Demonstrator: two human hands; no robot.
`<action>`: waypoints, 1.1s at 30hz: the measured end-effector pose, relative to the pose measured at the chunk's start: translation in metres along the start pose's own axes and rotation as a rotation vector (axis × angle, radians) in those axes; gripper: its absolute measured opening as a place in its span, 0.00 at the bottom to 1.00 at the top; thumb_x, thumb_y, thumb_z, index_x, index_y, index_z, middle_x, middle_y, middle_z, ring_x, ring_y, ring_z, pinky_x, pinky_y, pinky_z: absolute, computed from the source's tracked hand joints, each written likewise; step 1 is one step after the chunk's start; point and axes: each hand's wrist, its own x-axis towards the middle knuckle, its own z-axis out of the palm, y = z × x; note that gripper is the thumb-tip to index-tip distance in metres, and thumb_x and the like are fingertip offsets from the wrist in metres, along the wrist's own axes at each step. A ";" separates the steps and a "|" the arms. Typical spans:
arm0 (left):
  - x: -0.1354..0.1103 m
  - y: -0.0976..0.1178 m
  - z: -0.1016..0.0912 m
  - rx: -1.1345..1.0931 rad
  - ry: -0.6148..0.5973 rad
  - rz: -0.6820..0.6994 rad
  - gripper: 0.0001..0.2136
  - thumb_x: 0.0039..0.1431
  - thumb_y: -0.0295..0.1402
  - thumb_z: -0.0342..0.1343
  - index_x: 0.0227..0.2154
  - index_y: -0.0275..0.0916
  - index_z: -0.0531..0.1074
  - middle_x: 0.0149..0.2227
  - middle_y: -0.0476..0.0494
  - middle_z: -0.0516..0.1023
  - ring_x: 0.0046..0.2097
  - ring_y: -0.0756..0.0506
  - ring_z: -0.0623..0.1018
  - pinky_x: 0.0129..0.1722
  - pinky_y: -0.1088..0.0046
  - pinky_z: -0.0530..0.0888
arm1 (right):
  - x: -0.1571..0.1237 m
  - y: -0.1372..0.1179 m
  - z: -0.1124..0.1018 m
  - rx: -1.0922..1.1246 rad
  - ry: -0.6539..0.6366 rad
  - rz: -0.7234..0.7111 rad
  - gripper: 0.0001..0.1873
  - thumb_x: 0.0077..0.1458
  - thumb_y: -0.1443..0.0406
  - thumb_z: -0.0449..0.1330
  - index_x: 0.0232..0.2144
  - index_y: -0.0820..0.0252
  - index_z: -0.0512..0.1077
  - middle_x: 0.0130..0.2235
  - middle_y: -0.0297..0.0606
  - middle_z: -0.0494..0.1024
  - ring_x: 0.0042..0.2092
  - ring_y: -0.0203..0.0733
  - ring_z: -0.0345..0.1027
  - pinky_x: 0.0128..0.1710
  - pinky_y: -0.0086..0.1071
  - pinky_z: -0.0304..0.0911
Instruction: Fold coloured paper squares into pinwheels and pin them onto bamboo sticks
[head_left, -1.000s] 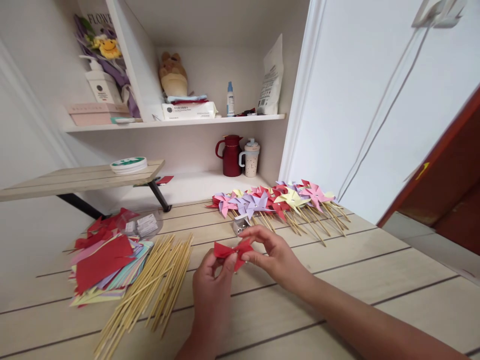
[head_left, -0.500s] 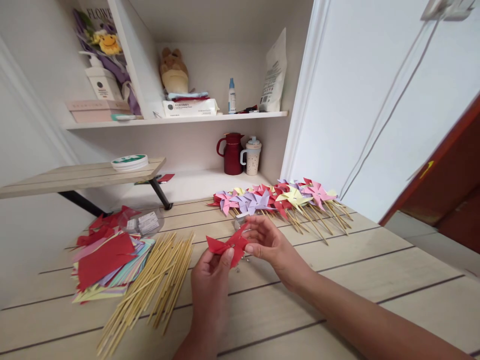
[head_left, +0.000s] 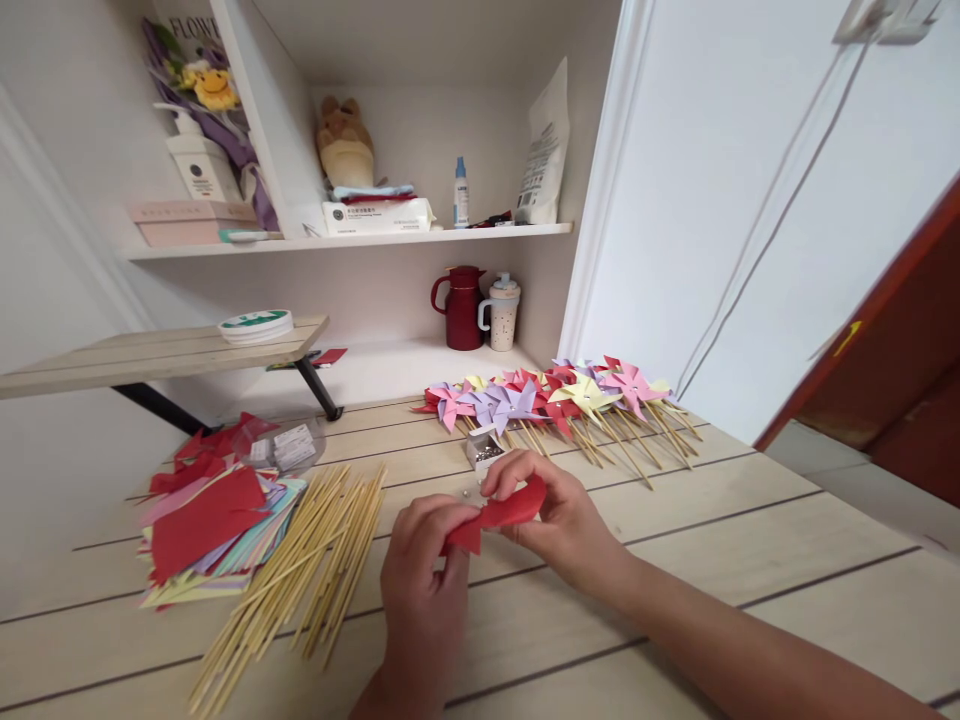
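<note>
A red paper pinwheel (head_left: 510, 508) is held above the table between both hands, turned so that its face is mostly hidden. My left hand (head_left: 426, 550) pinches its left end between thumb and fingers. On the other side my right hand (head_left: 559, 505) grips the paper, fingers curled over the top and thumb below. Just beyond the hands stands a small open box (head_left: 485, 448) of shiny metal pins, with a few loose ones on the table near it. Finished pinwheels (head_left: 585, 395) on sticks lie in a row behind.
Left of the hands lie many thin wooden sticks (head_left: 300, 570) and a stack of coloured paper sheets (head_left: 206, 520). A clear plastic container (head_left: 296, 447) sits behind them, near a small raised shelf (head_left: 172, 352). A dark red jug (head_left: 465, 310) and a cup (head_left: 504, 315) stand at the back.
Both hands have turned the red pinwheel over, so its blades no longer face up. My right hand has shifted down slightly, uncovering the box of pins.
</note>
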 end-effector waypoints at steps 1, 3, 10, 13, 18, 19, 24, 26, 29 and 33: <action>0.000 -0.001 0.000 0.015 0.001 0.021 0.11 0.56 0.20 0.57 0.36 0.43 0.76 0.35 0.48 0.79 0.39 0.48 0.78 0.38 0.75 0.75 | 0.000 0.000 0.000 -0.004 -0.003 -0.021 0.08 0.54 0.67 0.68 0.32 0.55 0.70 0.37 0.35 0.76 0.41 0.40 0.71 0.41 0.34 0.66; 0.000 -0.002 -0.001 0.038 -0.009 0.055 0.12 0.56 0.19 0.56 0.36 0.43 0.76 0.36 0.49 0.79 0.39 0.48 0.78 0.39 0.74 0.75 | 0.000 0.000 0.001 -0.013 -0.015 -0.052 0.07 0.55 0.68 0.67 0.32 0.55 0.71 0.36 0.35 0.77 0.39 0.40 0.71 0.40 0.34 0.66; -0.001 -0.002 -0.003 0.089 -0.051 0.128 0.16 0.56 0.16 0.51 0.39 0.43 0.75 0.38 0.47 0.78 0.40 0.48 0.78 0.41 0.73 0.75 | -0.001 0.001 0.001 -0.085 -0.024 -0.157 0.04 0.56 0.68 0.66 0.32 0.55 0.73 0.34 0.36 0.79 0.37 0.41 0.72 0.39 0.36 0.65; -0.001 -0.002 -0.004 0.094 -0.053 0.143 0.17 0.55 0.15 0.51 0.39 0.43 0.75 0.37 0.47 0.78 0.40 0.48 0.78 0.40 0.73 0.75 | 0.000 0.002 -0.001 -0.119 -0.035 -0.211 0.05 0.57 0.69 0.65 0.31 0.54 0.74 0.34 0.36 0.79 0.36 0.40 0.72 0.39 0.36 0.65; -0.001 -0.003 -0.003 0.084 -0.057 0.129 0.15 0.55 0.16 0.53 0.38 0.43 0.75 0.37 0.47 0.78 0.40 0.48 0.78 0.40 0.72 0.74 | 0.001 0.002 -0.005 -0.151 -0.059 -0.231 0.05 0.57 0.70 0.65 0.32 0.54 0.75 0.34 0.36 0.80 0.37 0.40 0.72 0.44 0.39 0.65; -0.001 -0.003 -0.002 0.071 -0.060 0.116 0.14 0.56 0.17 0.53 0.38 0.43 0.75 0.37 0.47 0.79 0.39 0.47 0.78 0.40 0.72 0.74 | 0.001 0.002 -0.006 -0.144 -0.060 -0.211 0.05 0.56 0.70 0.65 0.32 0.55 0.75 0.34 0.36 0.80 0.37 0.40 0.72 0.44 0.39 0.65; -0.002 -0.002 0.007 -0.061 -0.085 -0.221 0.06 0.60 0.30 0.58 0.40 0.44 0.75 0.38 0.46 0.80 0.40 0.46 0.79 0.39 0.71 0.74 | 0.006 0.007 -0.006 0.131 -0.009 0.231 0.08 0.51 0.65 0.70 0.28 0.57 0.73 0.30 0.34 0.78 0.32 0.39 0.70 0.34 0.35 0.65; -0.002 -0.004 0.009 -0.147 -0.095 -0.457 0.11 0.59 0.37 0.60 0.43 0.43 0.74 0.40 0.44 0.81 0.39 0.45 0.80 0.38 0.69 0.75 | 0.008 0.010 -0.005 0.301 0.038 0.405 0.12 0.48 0.63 0.71 0.27 0.58 0.70 0.26 0.31 0.75 0.27 0.37 0.68 0.29 0.33 0.65; -0.001 -0.009 0.008 -0.273 -0.136 -0.672 0.15 0.60 0.45 0.58 0.43 0.40 0.74 0.35 0.45 0.80 0.32 0.46 0.78 0.35 0.69 0.75 | 0.011 0.014 -0.005 0.454 0.101 0.498 0.15 0.47 0.61 0.72 0.27 0.58 0.68 0.23 0.29 0.73 0.24 0.36 0.64 0.26 0.33 0.65; 0.000 -0.012 0.006 -0.306 -0.136 -0.720 0.17 0.60 0.48 0.55 0.41 0.39 0.74 0.30 0.46 0.78 0.30 0.47 0.76 0.35 0.70 0.73 | 0.014 0.014 -0.007 0.493 0.190 0.531 0.17 0.42 0.60 0.74 0.26 0.59 0.69 0.25 0.29 0.72 0.26 0.34 0.63 0.26 0.31 0.63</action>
